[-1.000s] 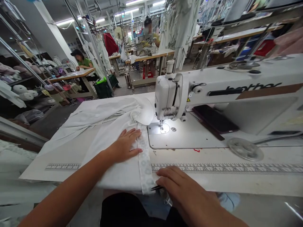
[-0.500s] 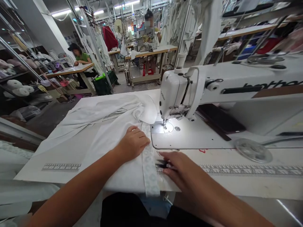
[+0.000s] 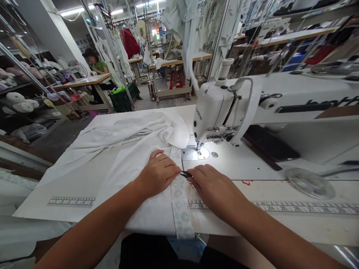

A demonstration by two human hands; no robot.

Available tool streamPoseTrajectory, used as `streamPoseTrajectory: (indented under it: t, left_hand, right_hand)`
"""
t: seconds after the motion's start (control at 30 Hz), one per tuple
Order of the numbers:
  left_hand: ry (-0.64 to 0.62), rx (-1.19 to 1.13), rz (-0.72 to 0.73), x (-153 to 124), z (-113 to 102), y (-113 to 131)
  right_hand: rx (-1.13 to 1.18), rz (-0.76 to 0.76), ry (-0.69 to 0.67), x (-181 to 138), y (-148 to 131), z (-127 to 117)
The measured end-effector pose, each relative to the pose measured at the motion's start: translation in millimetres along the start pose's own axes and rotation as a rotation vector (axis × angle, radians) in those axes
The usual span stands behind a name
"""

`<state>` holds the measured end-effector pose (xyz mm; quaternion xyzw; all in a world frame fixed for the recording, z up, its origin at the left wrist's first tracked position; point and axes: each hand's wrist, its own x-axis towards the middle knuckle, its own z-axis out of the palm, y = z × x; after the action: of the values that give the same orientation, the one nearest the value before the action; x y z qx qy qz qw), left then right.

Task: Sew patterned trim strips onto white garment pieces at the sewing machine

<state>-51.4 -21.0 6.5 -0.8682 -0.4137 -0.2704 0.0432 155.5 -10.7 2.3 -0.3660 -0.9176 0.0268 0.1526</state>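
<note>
Left hand [image 3: 158, 173] presses strip [image 3: 181, 203]; right hand [image 3: 214, 186] pinches tool [image 3: 185, 174].

A white sewing machine [image 3: 224, 108] is mounted on the table [image 3: 266, 226], a dark flat case [image 3: 269, 144] is laid beneath its arm, a ruler strip [image 3: 280, 207] is fixed along the front edge, and a person in green [image 3: 97, 67] is seated far behind.

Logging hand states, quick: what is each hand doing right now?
Left hand: open, pressing down on the white fabric, gripping nothing.
Right hand: closed on a small black tool at the patterned strip.
</note>
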Motion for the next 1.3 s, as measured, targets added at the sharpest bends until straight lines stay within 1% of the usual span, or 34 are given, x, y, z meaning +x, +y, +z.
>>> streamPoseTrajectory:
  t: [0.13, 0.27, 0.33, 0.37, 0.43, 0.5, 0.57, 0.6, 0.67, 0.7, 0.73, 0.77, 0.8, 0.87, 0.9, 0.93, 0.97, 1.0, 1.07, 1.17, 1.3]
  left_hand:
    - [0.001, 0.006, 0.014, 1, 1, 1]
    - [0.004, 0.004, 0.015, 2, 0, -3]
    - [0.009, -0.005, -0.019, 3, -3, -2]
    - [0.01, -0.016, -0.063, 3, -6, 2]
    - [-0.019, -0.055, -0.2, 1, -11, 17]
    - [-0.104, -0.11, -0.326, -5, -14, 40]
    - [-0.185, -0.146, -0.364, -15, -11, 63]
    - [-0.191, -0.155, -0.36, -22, -9, 73]
    - [-0.148, -0.223, -0.343, -36, -5, 82]
    - [-0.11, -0.295, -0.364, -42, -4, 82]
    - [-0.073, -0.396, -0.423, -48, -4, 80]
    - [-0.04, -0.526, -0.525, -52, -6, 76]
    - [0.006, -0.673, -0.667, -55, -8, 71]
    - [0.133, -0.986, -0.995, -59, -15, 62]
    - [0.212, -1.133, -1.136, -59, -19, 59]
    - [0.292, -1.258, -1.24, -59, -22, 57]
    - [0.362, -1.351, -1.303, -59, -25, 55]
    - [0.407, -1.413, -1.333, -58, -27, 54]
    - [0.434, -1.468, -1.334, -57, -30, 53]
    - [0.415, -1.492, -1.331, -58, -33, 50]
    - [0.402, -1.488, -1.336, -61, -36, 44]
  right_hand:
    - [-0.007, -0.012, -0.006, 3, -1, -1]
    - [0.026, -0.007, -0.028, 3, -3, -3]
    - [0.065, 0.013, -0.041, 2, -3, -3]
    - [0.089, 0.03, -0.046, 3, -2, -2]
    - [0.147, 0.08, -0.048, 5, 1, -1]
    - [0.217, 0.148, -0.04, 9, 7, 0]
    - [0.302, 0.208, -0.028, 13, 14, 0]
    - [0.349, 0.228, -0.022, 14, 17, 0]
    - [0.447, 0.239, -0.014, 15, 20, -4]
    - [0.488, 0.229, -0.014, 14, 20, -6]
    - [0.536, 0.215, -0.024, 13, 19, -8]
    - [0.6, 0.204, -0.047, 12, 17, -11]
    - [0.68, 0.198, -0.077, 12, 15, -13]
    - [0.857, 0.202, -0.139, 12, 7, -13]
    - [0.938, 0.216, -0.156, 14, 3, -12]
    - [1.002, 0.231, -0.158, 16, -1, -10]
    - [1.041, 0.242, -0.147, 18, -5, -7]
    - [1.067, 0.251, -0.132, 21, -9, -4]
    - [1.096, 0.258, -0.11, 28, -15, 1]
    - [1.096, 0.243, -0.112, 35, -23, 2]
    - [1.097, 0.231, -0.154, 41, -31, -4]
